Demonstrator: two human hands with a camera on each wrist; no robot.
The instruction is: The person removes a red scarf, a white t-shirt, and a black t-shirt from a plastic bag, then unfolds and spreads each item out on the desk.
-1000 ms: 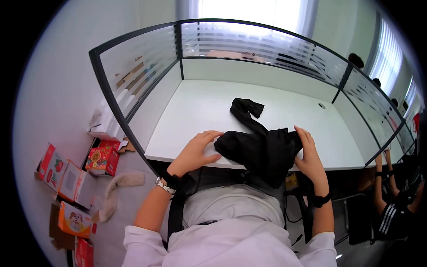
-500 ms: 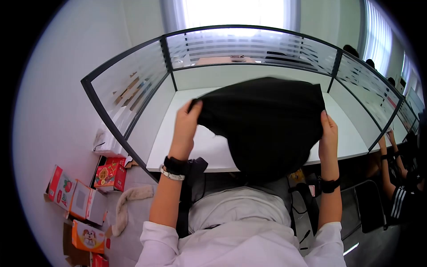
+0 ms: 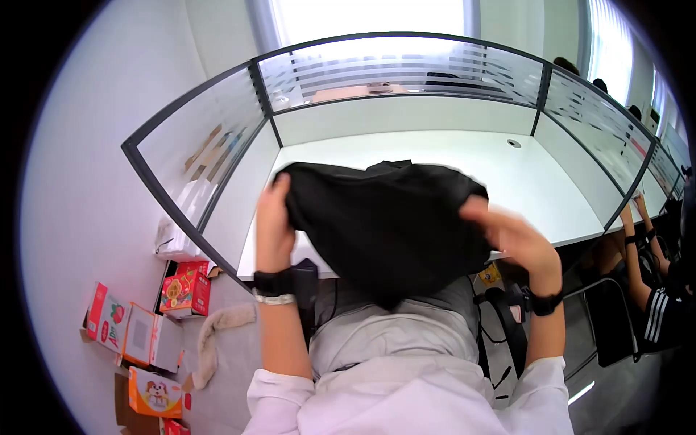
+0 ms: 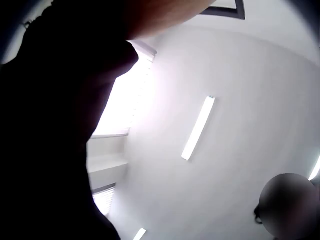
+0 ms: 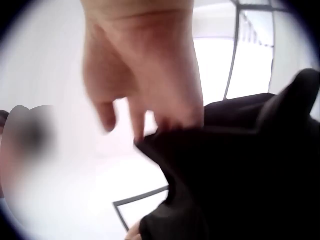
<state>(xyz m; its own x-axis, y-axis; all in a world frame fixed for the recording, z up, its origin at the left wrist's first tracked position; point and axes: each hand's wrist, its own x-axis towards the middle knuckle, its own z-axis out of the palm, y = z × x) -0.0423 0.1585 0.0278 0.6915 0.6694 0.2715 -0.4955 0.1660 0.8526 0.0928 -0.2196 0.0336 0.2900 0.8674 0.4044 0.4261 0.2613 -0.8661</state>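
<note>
A dark, soft black garment [image 3: 384,225] hangs spread between both hands, above the front part of the white desk. Its lower end droops to the person's lap. At its upper left corner, the left hand [image 3: 274,225] grips the fabric with the thumb on top. The right hand [image 3: 511,235], blurred, lies at the garment's right edge with its fingers stretched out. In the right wrist view the fingers [image 5: 172,117] reach the fabric's edge while the thumb stands apart from it. Dark fabric fills the left side of the left wrist view.
A framed partition [image 3: 406,116] with striped glass surrounds the white desk [image 3: 330,148] on three sides. Red and orange boxes [image 3: 185,290] stand on the floor at the left, beside a beige fluffy strip [image 3: 210,344]. Another person [image 3: 656,312] sits at the right.
The garment went from bunched on the desk to lifted and spread, then came lower. The left hand took hold of it and moved left. The right hand's grip has loosened, its fingers now stretched out.
</note>
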